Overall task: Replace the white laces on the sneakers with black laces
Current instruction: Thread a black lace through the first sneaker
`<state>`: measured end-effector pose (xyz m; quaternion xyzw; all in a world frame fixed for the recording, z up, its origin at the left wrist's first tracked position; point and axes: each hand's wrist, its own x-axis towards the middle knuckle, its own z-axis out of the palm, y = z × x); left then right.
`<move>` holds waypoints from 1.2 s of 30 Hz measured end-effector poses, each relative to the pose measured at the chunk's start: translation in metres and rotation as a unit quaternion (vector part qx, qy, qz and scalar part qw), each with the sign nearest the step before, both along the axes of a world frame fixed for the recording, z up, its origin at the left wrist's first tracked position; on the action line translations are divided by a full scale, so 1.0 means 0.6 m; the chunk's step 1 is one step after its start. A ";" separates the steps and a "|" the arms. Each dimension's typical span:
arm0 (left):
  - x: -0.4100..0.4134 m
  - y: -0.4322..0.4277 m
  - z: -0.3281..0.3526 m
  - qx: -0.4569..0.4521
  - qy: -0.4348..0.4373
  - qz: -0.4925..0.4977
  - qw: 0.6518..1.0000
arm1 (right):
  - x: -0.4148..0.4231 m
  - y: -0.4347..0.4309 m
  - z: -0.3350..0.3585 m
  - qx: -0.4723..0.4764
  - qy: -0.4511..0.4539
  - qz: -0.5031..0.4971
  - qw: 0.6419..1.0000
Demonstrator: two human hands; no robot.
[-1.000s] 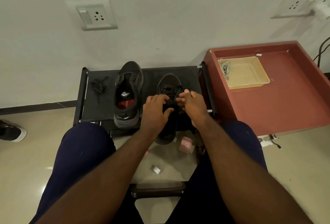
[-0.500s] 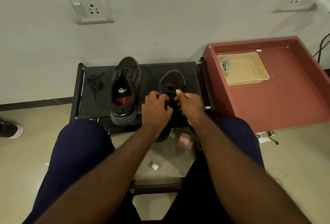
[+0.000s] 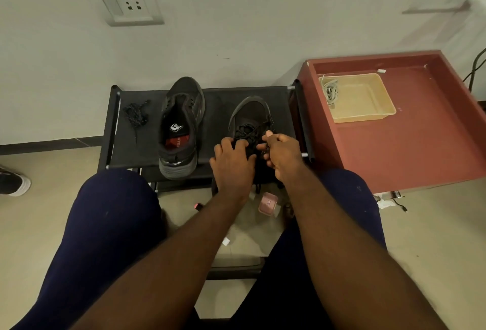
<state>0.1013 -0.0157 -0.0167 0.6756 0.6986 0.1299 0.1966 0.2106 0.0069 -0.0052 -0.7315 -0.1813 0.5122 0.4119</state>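
Observation:
Two black sneakers stand on a low black rack (image 3: 221,100). The left sneaker (image 3: 181,124) has no lace and shows its insole. The right sneaker (image 3: 249,116) carries a black lace (image 3: 248,129) threaded across its tongue. My left hand (image 3: 232,164) rests on that shoe with its fingers curled at the lace. My right hand (image 3: 281,154) pinches a strand of the lace at the shoe's right side. A second black lace (image 3: 135,115) lies bunched at the rack's left end. White laces (image 3: 330,90) lie in a beige tray (image 3: 368,112).
The beige tray sits in a red drawer-like box (image 3: 420,150) to the right of the rack. A pink item (image 3: 267,203) and small scraps lie on the floor between my knees. Another shoe (image 3: 13,181) shows at the left edge. Wall sockets (image 3: 128,0) are above.
Both hands stayed on the right sneaker, working the black lace; my right hand now pulls a strand out to the shoe's right side. The camera tilted slightly.

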 end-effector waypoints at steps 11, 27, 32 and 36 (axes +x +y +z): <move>0.004 -0.019 -0.015 0.002 -0.075 0.037 0.996 | 0.016 0.009 0.012 0.040 0.111 -0.013 0.993; -0.002 -0.014 -0.011 -0.015 -0.101 0.035 0.994 | -0.008 0.005 -0.002 0.029 -0.032 0.029 0.999; -0.003 -0.012 -0.008 -0.013 -0.106 0.035 0.994 | -0.009 0.005 -0.002 0.032 -0.040 0.031 0.998; -0.003 -0.010 -0.008 -0.015 -0.111 0.035 0.993 | -0.009 0.004 -0.003 0.034 -0.041 0.042 0.998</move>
